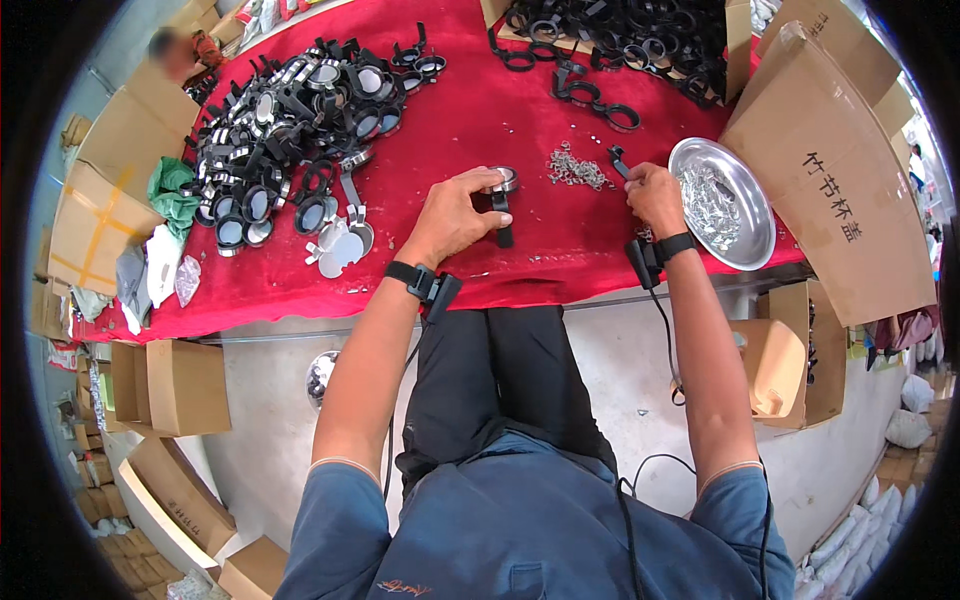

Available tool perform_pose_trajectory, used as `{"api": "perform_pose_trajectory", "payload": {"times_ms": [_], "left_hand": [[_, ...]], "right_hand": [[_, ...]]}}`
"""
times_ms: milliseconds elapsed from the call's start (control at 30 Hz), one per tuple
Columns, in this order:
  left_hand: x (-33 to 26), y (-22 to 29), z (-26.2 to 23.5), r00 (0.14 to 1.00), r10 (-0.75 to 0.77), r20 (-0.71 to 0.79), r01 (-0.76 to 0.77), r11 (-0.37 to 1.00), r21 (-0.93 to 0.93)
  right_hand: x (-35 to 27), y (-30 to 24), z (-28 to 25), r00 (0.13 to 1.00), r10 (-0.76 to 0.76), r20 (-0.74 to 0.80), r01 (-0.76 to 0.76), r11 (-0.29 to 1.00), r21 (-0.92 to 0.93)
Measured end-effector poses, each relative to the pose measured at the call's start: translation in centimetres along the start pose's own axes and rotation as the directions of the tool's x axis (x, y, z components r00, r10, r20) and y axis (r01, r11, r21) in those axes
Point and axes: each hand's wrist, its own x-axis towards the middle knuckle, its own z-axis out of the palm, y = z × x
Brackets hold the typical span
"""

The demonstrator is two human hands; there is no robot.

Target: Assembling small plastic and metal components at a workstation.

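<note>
My left hand [452, 215] is closed on a round cup lid [504, 182] with a shiny metal band and a black strap that hangs down between thumb and fingers. Over to the right, my right hand [656, 198] pinches a small black strap-like piece [618, 160] by its lower end. Between the hands lies a small heap of little metal pieces [575, 168]. Beside my right hand stands a round steel tray [757, 243] with many small shiny metal parts in it.
A big pile of black and silver lids [290, 130] covers the red cloth [455, 110] at the left. Several flat discs [342, 250] lie at its near edge. Black rings [600, 105] spill from a carton at the back right. A tall cardboard box [830, 170] flanks the tray.
</note>
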Motion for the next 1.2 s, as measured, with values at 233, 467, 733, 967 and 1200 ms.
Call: {"api": "perform_pose_trajectory", "payload": {"times_ms": [233,467,733,967,1200], "left_hand": [[-0.4,0.2,0.0,0.999,-0.05,0.002,0.05,0.998,-0.038],[-0.4,0.4,-0.1,0.999,-0.05,0.007,0.05,0.997,-0.061],[-0.4,1.1,-0.2,0.997,-0.067,0.026,0.07,0.991,-0.118],[-0.6,0.8,-0.4,0.999,-0.052,-0.001,0.052,0.997,-0.056],[-0.5,0.2,0.1,0.999,-0.018,-0.031,0.017,0.999,-0.048]], "right_hand": [[-1.0,-1.6,1.7,0.998,-0.051,0.029,0.056,0.979,-0.196],[-0.6,-0.1,1.8,0.995,-0.087,-0.038,0.078,0.976,-0.203],[-1.1,-1.0,2.0,0.994,-0.08,-0.08,0.066,0.983,-0.169],[-1.2,-0.5,1.4,0.995,0.053,-0.084,-0.049,0.997,0.053],[-0.3,-2.0,0.6,0.987,0.146,0.063,-0.157,0.838,0.523]]}}
